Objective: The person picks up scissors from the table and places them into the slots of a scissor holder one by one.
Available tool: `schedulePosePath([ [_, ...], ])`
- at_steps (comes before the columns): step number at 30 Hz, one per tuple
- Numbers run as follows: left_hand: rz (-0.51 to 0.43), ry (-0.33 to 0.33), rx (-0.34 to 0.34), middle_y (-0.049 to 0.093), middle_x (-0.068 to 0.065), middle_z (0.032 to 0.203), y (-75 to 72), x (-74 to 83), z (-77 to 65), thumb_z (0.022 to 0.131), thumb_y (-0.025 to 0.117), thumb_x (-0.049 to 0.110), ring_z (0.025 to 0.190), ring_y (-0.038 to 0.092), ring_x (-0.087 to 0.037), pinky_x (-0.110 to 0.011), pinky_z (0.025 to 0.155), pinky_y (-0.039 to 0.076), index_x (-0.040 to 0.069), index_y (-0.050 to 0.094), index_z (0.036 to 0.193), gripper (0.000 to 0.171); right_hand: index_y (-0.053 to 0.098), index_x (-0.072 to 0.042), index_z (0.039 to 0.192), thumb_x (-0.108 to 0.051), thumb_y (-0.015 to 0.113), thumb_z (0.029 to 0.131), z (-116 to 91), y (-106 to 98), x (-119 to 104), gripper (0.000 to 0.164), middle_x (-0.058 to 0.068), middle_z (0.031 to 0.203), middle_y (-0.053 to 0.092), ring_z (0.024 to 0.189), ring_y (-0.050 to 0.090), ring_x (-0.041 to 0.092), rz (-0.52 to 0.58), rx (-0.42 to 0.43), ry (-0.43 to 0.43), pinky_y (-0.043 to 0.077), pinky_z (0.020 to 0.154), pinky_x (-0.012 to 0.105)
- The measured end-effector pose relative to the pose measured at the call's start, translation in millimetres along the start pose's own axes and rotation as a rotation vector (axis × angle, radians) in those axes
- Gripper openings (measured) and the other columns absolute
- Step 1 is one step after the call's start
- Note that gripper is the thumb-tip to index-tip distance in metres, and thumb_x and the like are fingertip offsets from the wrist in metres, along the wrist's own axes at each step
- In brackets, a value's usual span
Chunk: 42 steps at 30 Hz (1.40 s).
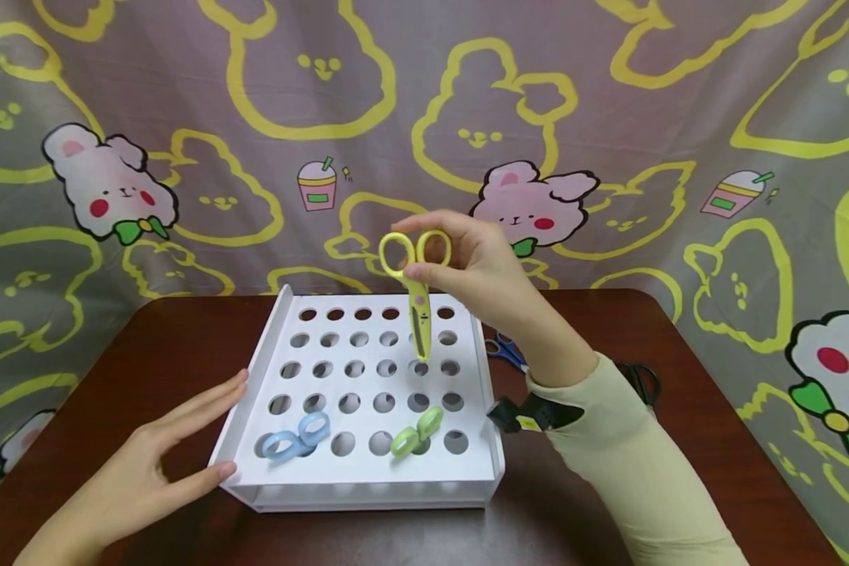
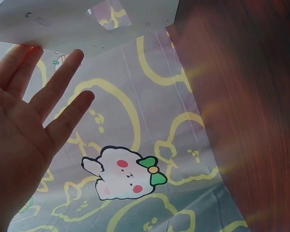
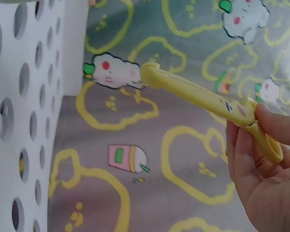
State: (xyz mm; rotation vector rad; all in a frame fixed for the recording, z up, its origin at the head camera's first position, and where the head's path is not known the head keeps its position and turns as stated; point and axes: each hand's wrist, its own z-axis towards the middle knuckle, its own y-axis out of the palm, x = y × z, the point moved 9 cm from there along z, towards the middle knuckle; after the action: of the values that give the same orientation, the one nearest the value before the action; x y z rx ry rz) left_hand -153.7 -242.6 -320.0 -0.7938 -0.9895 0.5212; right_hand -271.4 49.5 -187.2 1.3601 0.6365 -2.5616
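My right hand pinches yellow scissors by the handle loops above the white perforated rack, blades pointing down. In the right wrist view, the yellow scissors show a small printed face near the pivot, with thumb and fingers at the handle. My left hand has its fingers extended at the rack's left side wall. The left wrist view shows that hand with fingers spread beside the rack's white panel. Light blue scissors and green scissors stand in front-row holes, blades hidden below.
Right of the rack, dark blue-handled scissors lie on the brown table. Black handles show partly behind the right forearm. A patterned curtain hangs right behind the table.
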Motion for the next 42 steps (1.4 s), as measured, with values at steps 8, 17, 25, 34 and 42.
schedulePosePath([
  [8,0.001,0.059,0.015,0.044,0.005,0.157,1.8,3.0,4.7,0.073,0.087,0.009,0.14,0.033,0.011,0.001,0.101,0.023,0.019,0.048,0.148,0.086,0.065,-0.001,0.124,0.003,0.071,0.087,16,31,9,0.037,0.01,0.079,0.061,0.064,0.051,0.022,0.017,-0.101,0.04,0.04,0.053,0.025],
  [17,-0.005,0.054,0.019,0.044,0.005,0.156,0.5,4.3,5.3,0.072,0.087,0.008,0.141,0.032,0.011,0.001,0.101,0.023,0.018,0.049,0.148,0.085,0.066,0.001,0.114,0.003,0.073,0.085,30,64,11,0.03,0.008,0.083,0.064,0.07,0.055,0.014,0.125,-0.179,0.088,0.046,0.061,0.024],
  [25,0.019,-0.034,0.006,0.044,0.007,0.156,-2.1,0.5,0.7,0.075,0.086,0.013,0.138,0.033,0.014,0.003,0.098,0.023,0.023,0.048,0.149,0.084,0.065,0.003,0.106,0.005,0.074,0.084,37,94,14,0.024,0.006,0.083,0.061,0.068,0.055,0.012,0.156,-0.251,0.111,0.047,0.062,0.022],
  [34,0.023,-0.048,0.003,0.043,0.008,0.156,-1.6,0.4,1.7,0.076,0.086,0.015,0.138,0.032,0.015,0.003,0.097,0.023,0.025,0.047,0.149,0.084,0.061,0.003,0.1,0.005,0.075,0.083,29,116,24,0.021,0.007,0.089,0.06,0.07,0.053,0.009,0.104,-0.343,0.136,0.046,0.063,0.018],
  [42,0.004,-0.01,-0.01,0.043,0.003,0.157,1.6,2.0,0.6,0.075,0.085,0.008,0.139,0.033,0.012,0.002,0.1,0.024,0.019,0.047,0.149,0.084,0.061,0.0,0.098,0.003,0.075,0.084,23,126,28,0.02,0.008,0.091,0.061,0.072,0.053,0.008,0.041,-0.382,0.127,0.045,0.067,0.016],
])
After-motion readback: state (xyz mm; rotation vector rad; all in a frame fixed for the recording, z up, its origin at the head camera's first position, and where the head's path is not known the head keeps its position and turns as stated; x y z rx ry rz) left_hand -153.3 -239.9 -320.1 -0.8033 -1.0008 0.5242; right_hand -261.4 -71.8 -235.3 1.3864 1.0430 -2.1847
